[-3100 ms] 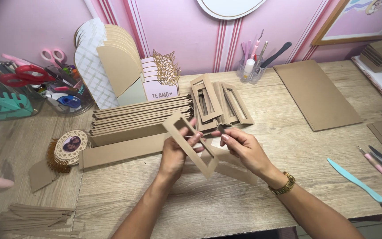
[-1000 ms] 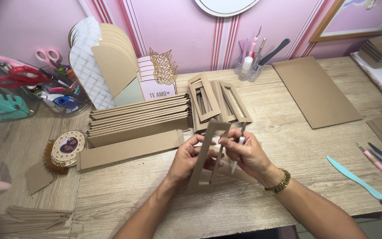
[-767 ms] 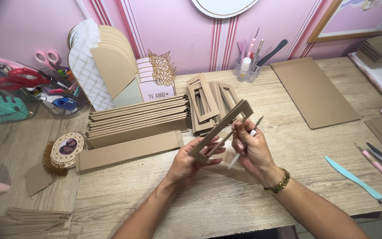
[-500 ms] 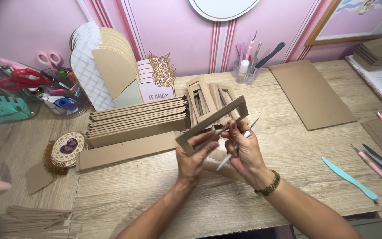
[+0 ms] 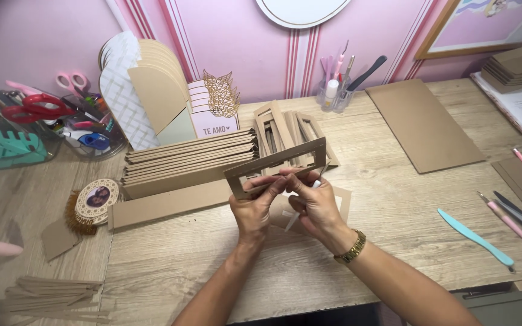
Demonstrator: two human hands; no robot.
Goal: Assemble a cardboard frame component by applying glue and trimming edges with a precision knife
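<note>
Now we pinch cardboard frame (image 5: 276, 172) in left hand (image 5: 255, 208) fingers | right hand (image 5: 318, 205) fingers grip thin tool (image 5: 302, 205) at frame's lower edge | step: trimming edge, likely | next needs steady frame over table (image 5: 394, 199)

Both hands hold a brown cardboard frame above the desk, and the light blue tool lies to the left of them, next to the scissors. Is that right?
Not quite. The head view shows the left hand and right hand holding the cardboard frame above the desk, but the light blue tool lies to their right, near the pencils. The scissors are far left.
</note>
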